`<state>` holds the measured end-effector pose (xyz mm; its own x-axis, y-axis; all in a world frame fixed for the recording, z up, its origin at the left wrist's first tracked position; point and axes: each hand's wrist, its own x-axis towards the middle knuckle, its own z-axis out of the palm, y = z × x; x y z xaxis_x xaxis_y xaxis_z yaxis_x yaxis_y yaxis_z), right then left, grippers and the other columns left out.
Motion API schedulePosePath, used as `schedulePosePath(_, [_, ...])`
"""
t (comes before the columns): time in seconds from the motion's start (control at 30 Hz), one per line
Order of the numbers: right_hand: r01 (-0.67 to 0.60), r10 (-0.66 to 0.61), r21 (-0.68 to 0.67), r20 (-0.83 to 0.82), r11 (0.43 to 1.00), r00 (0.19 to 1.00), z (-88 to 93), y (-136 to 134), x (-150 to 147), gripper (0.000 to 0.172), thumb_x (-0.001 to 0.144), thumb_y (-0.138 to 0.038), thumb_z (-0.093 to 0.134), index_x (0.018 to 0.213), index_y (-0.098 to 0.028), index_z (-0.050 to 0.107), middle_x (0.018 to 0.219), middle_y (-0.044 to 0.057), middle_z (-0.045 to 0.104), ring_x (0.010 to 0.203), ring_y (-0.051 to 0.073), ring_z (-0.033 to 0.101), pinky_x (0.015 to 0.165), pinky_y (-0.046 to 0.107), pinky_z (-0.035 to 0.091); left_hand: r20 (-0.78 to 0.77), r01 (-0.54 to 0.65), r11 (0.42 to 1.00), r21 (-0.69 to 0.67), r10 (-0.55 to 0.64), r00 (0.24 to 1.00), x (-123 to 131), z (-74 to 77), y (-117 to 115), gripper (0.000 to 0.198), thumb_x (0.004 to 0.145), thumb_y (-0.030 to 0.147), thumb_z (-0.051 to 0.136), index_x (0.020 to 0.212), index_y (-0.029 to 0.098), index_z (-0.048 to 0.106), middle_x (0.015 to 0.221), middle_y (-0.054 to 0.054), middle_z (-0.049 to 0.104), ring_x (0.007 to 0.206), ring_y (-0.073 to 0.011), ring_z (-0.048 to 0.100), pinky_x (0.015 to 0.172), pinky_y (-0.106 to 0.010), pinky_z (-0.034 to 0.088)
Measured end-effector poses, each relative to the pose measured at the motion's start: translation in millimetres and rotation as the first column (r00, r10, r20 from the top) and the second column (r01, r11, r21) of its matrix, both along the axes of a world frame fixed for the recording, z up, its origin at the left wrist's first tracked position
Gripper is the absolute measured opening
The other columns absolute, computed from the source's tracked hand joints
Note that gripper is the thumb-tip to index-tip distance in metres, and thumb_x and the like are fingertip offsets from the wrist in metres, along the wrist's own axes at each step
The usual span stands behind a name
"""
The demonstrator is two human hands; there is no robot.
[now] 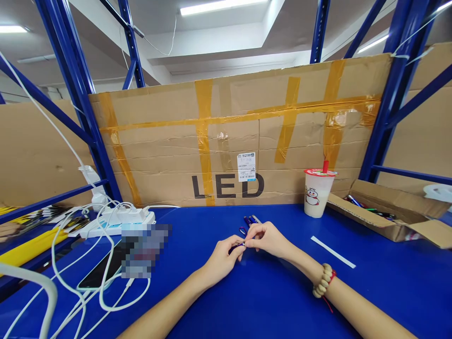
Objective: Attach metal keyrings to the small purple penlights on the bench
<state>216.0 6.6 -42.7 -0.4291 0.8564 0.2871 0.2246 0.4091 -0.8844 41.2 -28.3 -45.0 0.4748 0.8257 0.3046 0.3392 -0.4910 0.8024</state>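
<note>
Above the tabletop (271, 301), a slim item (238, 245) is held crosswise by left fingers (234, 255). Its right end is pinched by right fingers (253, 243).

Blue table (275, 301); at left, a power strip (138, 216), phone (95, 275) and white cables (110, 310); centre, blue pens (252, 220); at right, white strip (333, 252), lidded cup (319, 197), open cardboard box (360, 216).

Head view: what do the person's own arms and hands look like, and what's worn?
No glove on the left hand or right hand; no sleeve shows on either forearm. The right side wears a bracelet of round, pale beads and a thin red cord. The left shows no jewellery.
</note>
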Motion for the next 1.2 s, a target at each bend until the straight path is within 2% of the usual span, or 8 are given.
schedulePosePath(0.2, [0.092,-0.086,-0.163,0.043,0.982,0.995,2.1,-4,-4,0.039,0.056,-0.051,0.069,0.065,-0.013,0.068,0.05,-0.001,0.056,0.044,0.007,0.046,0.042,0.02,0.035,0.048,-0.068,0.997,0.019,0.067,0.997,-1,-3.9,3,0.011,0.082,0.026,0.046,0.077,0.017,0.047,0.064,0.002,0.055,0.061,-0.01,0.051,0.056,-0.019,0.039])
schedulePosePath(0.33, [0.129,-0.115,-0.208,0.082,0.97,0.99,5.0,-6,-5,0.044,0.058,-0.054,0.067,0.072,-0.012,0.069,0.045,-0.002,0.052,0.043,0.006,0.042,0.041,0.019,0.032,0.042,-0.078,0.995,0.062,0.076,0.996,-4,-7.7,5,0.009,0.083,0.026,0.045,0.083,0.018,0.05,0.079,-0.001,0.062,0.067,-0.0109,0.054,0.059,-0.019,0.042])
schedulePosePath(0.47, [0.142,-0.128,-0.256,0.07,0.956,0.989,1.7,-5,-6,0.048,0.057,-0.057,0.066,0.076,-0.013,0.069,0.048,-0.001,0.052,0.044,0.006,0.042,0.04,0.018,0.031,-0.028,-0.124,0.986,0.114,0.128,0.991,-6,-8.6,6,0.013,0.084,0.028,0.043,0.092,0.021,0.051,0.088,-0.001,0.063,0.076,-0.0126,0.056,0.065,-0.021,0.043])
schedulePosePath(0.63, [0.154,-0.134,-0.262,0.09,0.953,0.987,-0.4,-4,-9,0.047,0.058,-0.059,0.064,0.07,-0.014,0.066,0.046,-0.003,0.049,0.042,0.006,0.042,0.038,0.017,0.03,-0.16,-0.136,0.976,0.167,0.163,0.973,-5,-1.9,3,0.02,0.087,0.028,0.037,0.094,0.022,0.054,0.078,0.001,0.061,0.069,-0.0121,0.055,0.065,-0.021,0.04])
schedulePosePath(0.8, [0.139,-0.128,-0.116,0.102,0.983,0.987,4.0,-3,-7,0.042,0.065,-0.056,0.061,0.069,-0.014,0.063,0.046,-0.003,0.05,0.039,0.006,0.044,0.039,0.018,0.032,-0.152,-0.184,0.975,0.122,0.202,0.968,-1,-1.2,4,0.024,0.088,0.03,0.033,0.094,0.022,0.056,0.066,0.003,0.055,0.063,-0.0105,0.052,0.064,-0.021,0.038])
schedulePosePath(0.93, [0.115,-0.123,0.107,0.074,0.988,0.99,5.2,-1,-3,0.033,0.067,-0.047,0.064,0.079,-0.016,0.066,0.07,0.002,0.06,0.043,0.006,0.05,0.044,0.021,0.04,-0.058,-0.195,0.98,0.041,0.197,0.979,1,-2.0,7,0.026,0.088,0.032,0.033,0.093,0.02,0.055,0.063,0.004,0.051,0.062,-0.0102,0.049,0.064,-0.021,0.036])
schedulePosePath(1.03, [0.071,-0.084,0.213,0.052,0.974,0.995,4.3,-1,-1,0.03,0.071,-0.045,0.062,0.082,-0.018,0.068,0.082,0.003,0.058,0.046,0.006,0.052,0.046,0.022,0.044,0.01,-0.142,0.99,-0.001,0.142,0.99,0,-2.0,10,0.026,0.086,0.032,0.035,0.086,0.017,0.055,0.058,0.004,0.047,0.059,-0.0099,0.045,0.062,-0.022,0.034])
schedulePosePath(1.2, [-0.003,-0.032,0.286,0.119,0.958,0.992,5.8,-2,0,0.025,0.073,-0.042,0.062,0.081,-0.02,0.07,0.084,0.002,0.056,0.049,0.005,0.052,0.05,0.022,0.045,0.084,-0.023,0.993,-0.115,0.032,0.996,0,-2.9,14,0.03,0.085,0.036,0.035,0.085,0.014,0.054,0.056,0.004,0.04,0.055,-0.0092,0.037,0.057,-0.022,0.03])
